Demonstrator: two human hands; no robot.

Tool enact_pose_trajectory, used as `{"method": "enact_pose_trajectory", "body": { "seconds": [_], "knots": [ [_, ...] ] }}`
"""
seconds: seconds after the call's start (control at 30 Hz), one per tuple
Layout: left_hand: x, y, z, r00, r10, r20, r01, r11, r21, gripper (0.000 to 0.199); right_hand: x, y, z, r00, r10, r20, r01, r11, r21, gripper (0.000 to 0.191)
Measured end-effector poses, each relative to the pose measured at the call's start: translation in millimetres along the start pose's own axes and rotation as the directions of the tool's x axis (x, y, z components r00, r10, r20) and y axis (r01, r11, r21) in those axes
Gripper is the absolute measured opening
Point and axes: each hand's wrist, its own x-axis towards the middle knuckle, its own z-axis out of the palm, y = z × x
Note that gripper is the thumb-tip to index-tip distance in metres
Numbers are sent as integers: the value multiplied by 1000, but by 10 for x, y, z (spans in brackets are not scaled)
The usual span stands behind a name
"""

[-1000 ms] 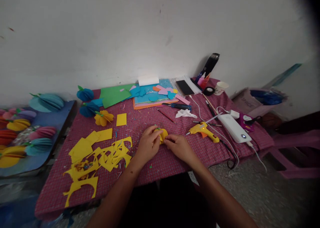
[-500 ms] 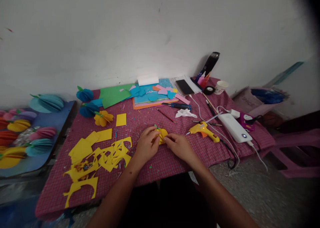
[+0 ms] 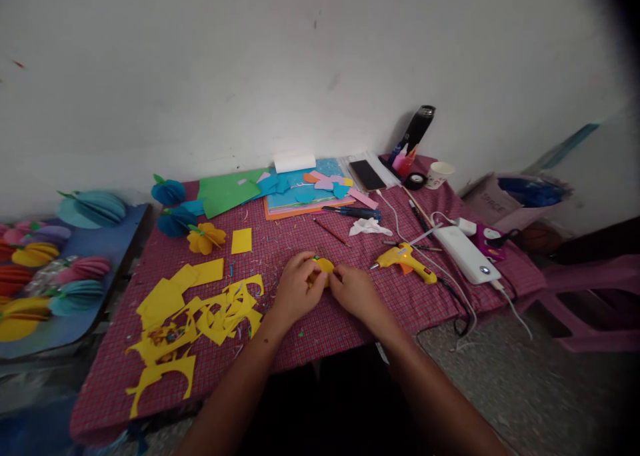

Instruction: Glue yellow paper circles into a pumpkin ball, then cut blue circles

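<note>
Wall: pale and scuffed, the wall [image 3: 280, 56] rises past the glue gun [image 3: 406, 259], at the far edge of the worktop [image 3: 330, 326].
Worktop: draped in red checked cloth, with the glue gun lying on its right-hand part.
Yellow ball: left of the glue gun, between two bare hands, the small paper yellow ball [image 3: 324, 265] is partly hidden by fingers.
Left hand: the left hand [image 3: 300, 286] has its grip closed around the ball's left side.
Right hand: between ball and glue gun, the right hand [image 3: 356, 291] pinches the ball's right edge, thumb against fingers.
Tools: a pencil [image 3: 333, 232], cutter [image 3: 357, 212] and crumpled tissue [image 3: 370, 227] lie beyond the glue gun, to its left.
Power: right of the glue gun sits a white power bank [image 3: 467, 256], cables attached.
Back row: a phone [image 3: 367, 175], cup [image 3: 440, 175] and black flask [image 3: 419, 128] line up well beyond the glue gun.
Paper: far left of the glue gun, cut yellow scraps [image 3: 213, 323] sprawl near an orange ball [image 3: 205, 239].
</note>
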Motion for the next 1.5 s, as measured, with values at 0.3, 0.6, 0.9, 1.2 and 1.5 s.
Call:
{"method": "enact_pose_trajectory", "body": {
  "seconds": [0.3,0.6,0.9,1.2,1.5],
  "knots": [
    [-25,-16,53,999,33,37,-38,991,127,23,6,-29,-3,999,-1,43,7,990,-138,30],
    [-61,3,48,997,49,54,-57,984,170,18,47,-46,-21,998,37,49,-31,994,-107,31],
    [-73,54,12,997,52,59,-62,977,202,17,38,-14,-52,999,39,15,-37,997,-69,30],
    [-75,67,33,997,46,63,-59,972,226,16,14,93,-134,1000,13,23,-16,992,129,23],
    [-91,29,29,998,39,45,-48,974,220,17,19,5,-124,992,72,100,-96,963,252,29]
  ]
}}
